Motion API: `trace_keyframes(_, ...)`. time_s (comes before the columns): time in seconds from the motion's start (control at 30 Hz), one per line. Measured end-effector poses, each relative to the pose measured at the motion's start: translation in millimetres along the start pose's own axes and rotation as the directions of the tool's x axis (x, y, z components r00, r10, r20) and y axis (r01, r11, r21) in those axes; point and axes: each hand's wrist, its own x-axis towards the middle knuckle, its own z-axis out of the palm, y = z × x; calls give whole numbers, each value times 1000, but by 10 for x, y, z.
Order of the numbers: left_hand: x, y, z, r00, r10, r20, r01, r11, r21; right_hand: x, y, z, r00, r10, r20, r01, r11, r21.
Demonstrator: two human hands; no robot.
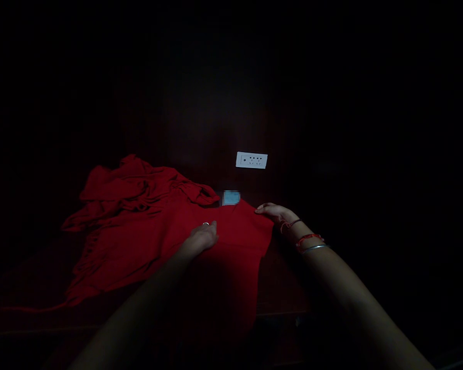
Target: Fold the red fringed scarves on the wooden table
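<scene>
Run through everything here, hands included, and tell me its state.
Red cloth, bunched at left, flatter at right
Left hand, on the cloth
Right hand, at the cloth's right edge
Wall socket, nothing plugged in
Light-blue item, pixelated, state unclear

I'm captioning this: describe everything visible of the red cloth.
The red cloth looks soft and matte. Its left part lies bunched and wrinkled, with tassel-like strands; its right part is spread flatter across the dark table and seems to hang over the near edge. The left hand rests on it; the right hand touches its right edge.
</scene>
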Motion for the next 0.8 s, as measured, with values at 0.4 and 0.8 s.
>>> trace_keyframes(0.4, -145, 151, 105, 990, 104, -90, -92, 987, 130, 69, 89, -132, 967, -74, -243, -20, 932, -362)
trace_keyframes(0.8, 289, -71, 293, 978, 200, 55, -197, 979, -62, -259, 11, 595, 982, -156, 105, 187, 870, -455)
